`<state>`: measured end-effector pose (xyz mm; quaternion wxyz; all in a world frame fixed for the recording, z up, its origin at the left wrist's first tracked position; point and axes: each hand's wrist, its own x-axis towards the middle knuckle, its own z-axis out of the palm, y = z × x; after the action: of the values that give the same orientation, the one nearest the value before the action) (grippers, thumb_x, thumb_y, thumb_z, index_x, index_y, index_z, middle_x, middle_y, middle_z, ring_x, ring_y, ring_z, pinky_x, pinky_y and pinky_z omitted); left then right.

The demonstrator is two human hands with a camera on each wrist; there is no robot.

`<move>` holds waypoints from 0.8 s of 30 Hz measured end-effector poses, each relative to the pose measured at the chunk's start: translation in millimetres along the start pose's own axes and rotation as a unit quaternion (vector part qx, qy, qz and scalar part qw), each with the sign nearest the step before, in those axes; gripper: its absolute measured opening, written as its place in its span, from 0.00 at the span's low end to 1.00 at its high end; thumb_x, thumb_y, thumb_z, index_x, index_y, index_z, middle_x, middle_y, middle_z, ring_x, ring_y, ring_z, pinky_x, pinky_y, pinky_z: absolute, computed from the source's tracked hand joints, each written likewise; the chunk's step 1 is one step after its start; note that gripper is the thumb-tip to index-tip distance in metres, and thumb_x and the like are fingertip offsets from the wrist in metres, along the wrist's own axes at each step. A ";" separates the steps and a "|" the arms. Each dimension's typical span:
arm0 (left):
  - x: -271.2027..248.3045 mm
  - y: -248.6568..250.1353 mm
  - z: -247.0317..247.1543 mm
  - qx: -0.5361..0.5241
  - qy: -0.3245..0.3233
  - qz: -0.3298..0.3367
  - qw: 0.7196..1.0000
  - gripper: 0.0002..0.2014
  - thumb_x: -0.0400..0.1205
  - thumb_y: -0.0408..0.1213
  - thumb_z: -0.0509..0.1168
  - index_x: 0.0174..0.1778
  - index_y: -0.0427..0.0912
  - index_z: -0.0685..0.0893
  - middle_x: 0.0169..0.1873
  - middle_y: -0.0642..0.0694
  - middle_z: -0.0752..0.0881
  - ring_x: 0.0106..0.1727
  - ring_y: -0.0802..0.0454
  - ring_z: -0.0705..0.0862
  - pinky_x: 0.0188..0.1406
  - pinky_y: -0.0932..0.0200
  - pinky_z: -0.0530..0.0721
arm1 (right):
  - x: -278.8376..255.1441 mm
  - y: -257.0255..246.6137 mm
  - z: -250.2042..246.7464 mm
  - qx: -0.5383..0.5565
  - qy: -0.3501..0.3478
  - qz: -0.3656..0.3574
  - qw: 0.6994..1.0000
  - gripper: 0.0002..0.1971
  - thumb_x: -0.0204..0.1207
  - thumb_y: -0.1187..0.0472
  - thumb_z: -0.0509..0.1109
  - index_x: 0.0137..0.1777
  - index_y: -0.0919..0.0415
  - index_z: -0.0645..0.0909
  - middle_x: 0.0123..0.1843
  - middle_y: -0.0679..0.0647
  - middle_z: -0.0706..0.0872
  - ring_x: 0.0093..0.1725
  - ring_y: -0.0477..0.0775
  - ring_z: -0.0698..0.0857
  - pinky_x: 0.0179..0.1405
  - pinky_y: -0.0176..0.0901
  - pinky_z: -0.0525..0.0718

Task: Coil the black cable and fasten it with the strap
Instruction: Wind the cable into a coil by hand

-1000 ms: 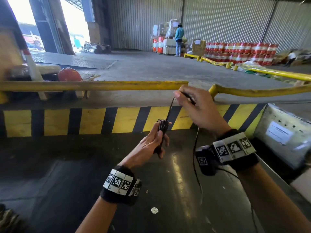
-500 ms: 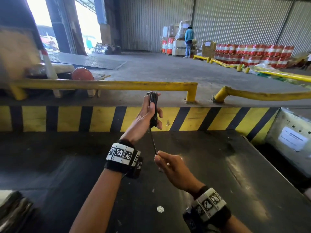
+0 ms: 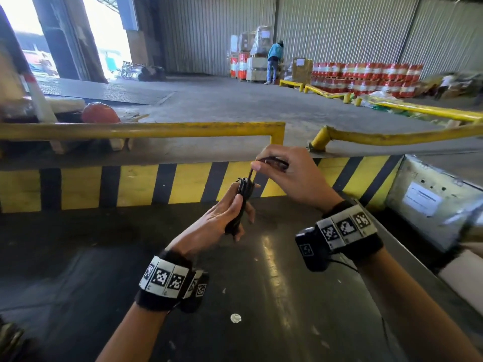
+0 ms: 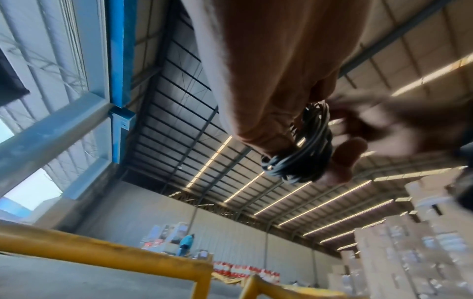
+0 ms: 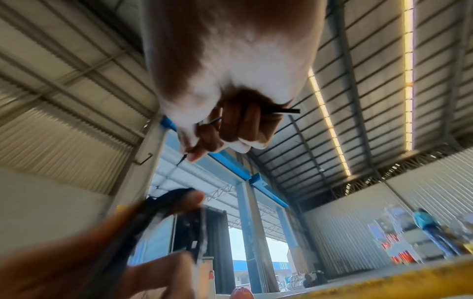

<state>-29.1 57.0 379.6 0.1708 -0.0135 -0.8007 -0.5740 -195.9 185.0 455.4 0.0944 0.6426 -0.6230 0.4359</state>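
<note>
Left hand (image 3: 222,218), centre of head view: fingers curled round the coil (image 3: 241,202), a tight upright bundle of black cable; left wrist view shows many loops stacked against the thumb. Right hand (image 3: 290,176), just above and right of it: thumb and forefinger pinching the free end (image 3: 271,161), a short run dropping from the pinch to the coil top.

Judgement: coiling nearly complete, only this tail left to wind or tuck. Strap not identifiable in any view; fastening looks not yet done.

Room: both hands in the air over the dark table (image 3: 287,296), well apart from it. Striped kerb (image 3: 130,184) and yellow rail (image 3: 156,129) lie beyond; metal box (image 3: 431,202) at right edge, near the right wrist
</note>
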 end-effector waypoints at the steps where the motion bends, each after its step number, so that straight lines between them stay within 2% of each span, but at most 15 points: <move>1: -2.1 5.4 3.5 -0.004 -0.007 0.009 1.000 0.22 0.90 0.52 0.46 0.80 0.55 0.67 0.48 0.41 0.84 0.33 0.45 0.81 0.39 0.54 0.82 | 2.2 3.5 0.6 0.029 0.007 0.010 1.000 0.12 0.83 0.53 0.73 0.48 0.63 0.89 0.40 0.53 0.88 0.39 0.57 0.85 0.40 0.48 0.80; 3: -6.4 14.1 8.1 -0.039 -0.011 0.027 0.999 0.22 0.91 0.50 0.43 0.81 0.52 0.66 0.48 0.38 0.83 0.31 0.46 0.80 0.37 0.55 0.80 | 2.5 9.4 7.6 0.085 0.027 0.035 0.995 0.09 0.84 0.57 0.73 0.47 0.63 0.89 0.39 0.45 0.87 0.37 0.49 0.82 0.39 0.41 0.78; 6: -9.7 22.7 9.1 -0.132 -0.011 0.054 0.990 0.24 0.90 0.51 0.42 0.81 0.48 0.63 0.47 0.36 0.82 0.30 0.44 0.75 0.37 0.48 0.77 | -8.6 13.9 32.4 0.150 0.046 0.077 0.985 0.08 0.86 0.59 0.69 0.48 0.53 0.89 0.34 0.38 0.86 0.34 0.44 0.79 0.32 0.40 0.76; 8: -9.9 25.2 7.0 -0.186 -0.016 0.068 0.980 0.27 0.89 0.54 0.42 0.82 0.46 0.61 0.47 0.35 0.81 0.28 0.46 0.75 0.37 0.47 0.79 | -19.0 14.5 49.7 0.196 0.042 0.100 0.975 0.10 0.88 0.60 0.67 0.50 0.53 0.90 0.36 0.44 0.86 0.37 0.45 0.81 0.34 0.41 0.78; 10: -8.7 25.6 2.9 -0.236 -0.018 0.080 0.968 0.27 0.90 0.54 0.39 0.83 0.49 0.64 0.46 0.34 0.79 0.27 0.48 0.75 0.37 0.49 0.82 | -28.2 10.1 62.9 0.249 0.031 0.107 0.962 0.14 0.89 0.60 0.64 0.50 0.63 0.89 0.37 0.59 0.84 0.39 0.49 0.81 0.38 0.45 0.79; 11: -8.3 25.3 0.7 -0.258 -0.018 0.084 0.962 0.27 0.90 0.53 0.37 0.82 0.52 0.65 0.46 0.34 0.79 0.27 0.49 0.75 0.37 0.50 0.83 | -31.7 6.2 67.3 0.278 0.029 0.111 0.954 0.15 0.90 0.61 0.62 0.49 0.63 0.89 0.37 0.58 0.83 0.37 0.47 0.80 0.37 0.44 0.78; 13: -8.2 23.5 -2.7 -0.291 -0.016 0.093 0.952 0.27 0.90 0.53 0.36 0.82 0.54 0.66 0.45 0.34 0.78 0.26 0.50 0.74 0.35 0.51 0.83 | -35.9 -2.8 71.8 0.335 0.027 0.122 0.934 0.18 0.91 0.62 0.59 0.46 0.52 0.90 0.38 0.48 0.83 0.34 0.40 0.78 0.34 0.37 0.76; 14: -8.6 22.5 -3.6 -0.305 -0.015 0.098 0.947 0.26 0.91 0.53 0.36 0.81 0.54 0.67 0.44 0.35 0.78 0.26 0.51 0.74 0.34 0.51 0.83 | -37.3 -5.6 73.2 0.355 0.023 0.128 0.926 0.19 0.91 0.61 0.59 0.47 0.47 0.89 0.42 0.49 0.84 0.34 0.39 0.78 0.36 0.37 0.76; 15: -9.3 21.6 -4.1 -0.319 -0.014 0.102 0.942 0.26 0.91 0.53 0.36 0.80 0.55 0.69 0.44 0.36 0.79 0.26 0.51 0.74 0.34 0.52 0.82 | -38.0 -6.6 74.3 0.361 0.022 0.135 0.922 0.19 0.91 0.60 0.58 0.48 0.47 0.90 0.47 0.52 0.86 0.39 0.40 0.81 0.41 0.39 0.78; 17: -9.6 19.6 -4.5 -0.343 -0.011 0.110 0.933 0.26 0.91 0.53 0.37 0.78 0.55 0.71 0.44 0.36 0.79 0.25 0.52 0.75 0.32 0.53 0.81 | -39.2 -3.5 74.8 0.357 0.017 0.150 0.922 0.18 0.92 0.57 0.57 0.53 0.52 0.91 0.62 0.57 0.88 0.60 0.48 0.88 0.60 0.49 0.82; 18: -9.3 18.3 -4.7 -0.350 -0.007 0.112 0.930 0.26 0.91 0.52 0.37 0.78 0.54 0.71 0.44 0.36 0.79 0.25 0.52 0.75 0.31 0.53 0.81 | -39.9 -1.5 74.5 0.353 0.009 0.164 0.921 0.19 0.92 0.56 0.55 0.58 0.56 0.90 0.67 0.58 0.88 0.69 0.53 0.86 0.69 0.53 0.80; 19: -8.6 16.7 -4.9 -0.356 -0.002 0.112 0.928 0.25 0.91 0.52 0.36 0.78 0.53 0.71 0.44 0.36 0.79 0.25 0.52 0.75 0.31 0.53 0.80 | -40.5 -0.3 74.0 0.347 0.001 0.181 0.920 0.21 0.93 0.54 0.53 0.64 0.58 0.89 0.70 0.58 0.88 0.73 0.56 0.84 0.72 0.55 0.79; 21: -7.6 13.7 -5.0 -0.372 0.004 0.108 0.922 0.25 0.91 0.53 0.37 0.78 0.52 0.71 0.43 0.36 0.78 0.24 0.52 0.75 0.30 0.53 0.80 | -42.3 -0.1 72.5 0.339 -0.013 0.194 0.921 0.23 0.93 0.52 0.50 0.70 0.56 0.86 0.68 0.57 0.90 0.72 0.54 0.85 0.72 0.51 0.79; 22: -7.1 12.3 -4.6 -0.382 0.006 0.103 0.918 0.25 0.91 0.53 0.37 0.78 0.52 0.71 0.42 0.37 0.79 0.24 0.52 0.75 0.31 0.53 0.81 | -43.2 -1.1 71.3 0.330 -0.014 0.181 0.926 0.22 0.93 0.53 0.51 0.68 0.55 0.87 0.65 0.58 0.91 0.68 0.52 0.87 0.69 0.47 0.81; 24: -7.3 9.8 -2.7 -0.392 0.010 0.095 0.915 0.26 0.92 0.53 0.36 0.78 0.53 0.71 0.42 0.38 0.82 0.24 0.53 0.75 0.31 0.54 0.82 | -45.1 -0.2 70.2 0.299 -0.005 0.128 0.946 0.18 0.93 0.60 0.55 0.60 0.61 0.89 0.57 0.62 0.92 0.58 0.52 0.89 0.60 0.40 0.82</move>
<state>-19.4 59.0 387.2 0.2133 -0.1501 -0.5045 -0.8231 -157.6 170.7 382.6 -0.1616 0.5587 -0.5416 0.6070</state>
